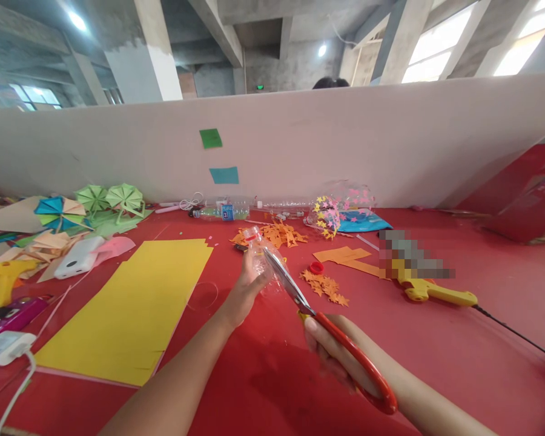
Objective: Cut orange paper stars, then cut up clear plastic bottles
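My left hand [244, 289] grips a clear plastic bottle [260, 257], its neck pointing up and away from me. My right hand [333, 348] is wrapped round the red handles of a pair of scissors [286, 278]. The blades reach up and left to the bottle's side, near its shoulder; whether they cut into it I cannot tell. Behind the bottle lies a heap of orange paper cut-outs [284, 233]. To its right are a red bottle cap [317, 267] and a smaller pile of orange paper stars [327, 287].
Yellow paper sheets [131, 303] lie at left on the red table [263, 399]. A yellow glue gun [440, 295] with a cord rests at right, another glue gun [4, 275] at far left. Clear bottles [284, 206] and star-decorated plastic [329, 218] line the white partition [300, 145].
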The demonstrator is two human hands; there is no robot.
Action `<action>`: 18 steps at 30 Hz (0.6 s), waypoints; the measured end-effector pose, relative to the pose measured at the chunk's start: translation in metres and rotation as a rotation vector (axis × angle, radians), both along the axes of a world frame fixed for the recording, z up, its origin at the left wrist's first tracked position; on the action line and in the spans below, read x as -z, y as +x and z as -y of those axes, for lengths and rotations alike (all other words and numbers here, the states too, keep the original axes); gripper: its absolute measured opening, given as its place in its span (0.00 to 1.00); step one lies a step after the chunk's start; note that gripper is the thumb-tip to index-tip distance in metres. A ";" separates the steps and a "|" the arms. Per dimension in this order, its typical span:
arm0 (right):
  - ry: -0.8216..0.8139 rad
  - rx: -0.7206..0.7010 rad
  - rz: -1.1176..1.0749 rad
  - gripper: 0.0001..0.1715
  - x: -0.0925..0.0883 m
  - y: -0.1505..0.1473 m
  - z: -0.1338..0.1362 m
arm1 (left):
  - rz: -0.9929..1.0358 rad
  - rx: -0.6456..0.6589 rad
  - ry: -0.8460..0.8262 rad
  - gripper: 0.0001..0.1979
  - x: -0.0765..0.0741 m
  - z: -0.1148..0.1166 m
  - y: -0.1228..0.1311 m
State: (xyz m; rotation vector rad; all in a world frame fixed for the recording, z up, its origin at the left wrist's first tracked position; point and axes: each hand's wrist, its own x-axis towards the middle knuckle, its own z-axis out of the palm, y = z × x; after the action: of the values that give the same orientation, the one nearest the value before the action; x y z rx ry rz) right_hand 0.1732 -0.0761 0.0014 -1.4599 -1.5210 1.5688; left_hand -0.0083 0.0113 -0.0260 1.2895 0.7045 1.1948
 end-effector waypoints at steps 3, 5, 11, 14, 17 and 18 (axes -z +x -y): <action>-0.008 0.007 0.011 0.34 0.001 0.000 -0.002 | -0.026 -0.012 0.008 0.34 0.002 0.000 0.000; -0.038 0.018 0.021 0.33 0.003 -0.001 -0.003 | -0.031 -0.012 0.013 0.34 0.003 0.000 0.000; -0.077 0.033 0.101 0.33 -0.001 -0.003 -0.003 | -0.001 -0.013 0.011 0.34 0.003 0.000 0.001; -0.045 0.016 0.062 0.35 -0.004 -0.003 -0.002 | 0.005 -0.010 0.010 0.35 0.001 -0.001 0.000; -0.004 -0.015 0.017 0.36 -0.004 0.000 -0.002 | -0.007 -0.006 0.020 0.36 0.001 -0.002 -0.001; 0.002 -0.022 0.014 0.37 -0.004 0.001 -0.002 | -0.011 -0.010 0.025 0.36 0.001 -0.002 -0.001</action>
State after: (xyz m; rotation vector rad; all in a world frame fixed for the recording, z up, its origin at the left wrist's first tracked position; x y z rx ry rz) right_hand 0.1741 -0.0742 0.0055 -1.4604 -1.5511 1.5719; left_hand -0.0097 0.0134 -0.0267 1.3150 0.7067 1.2087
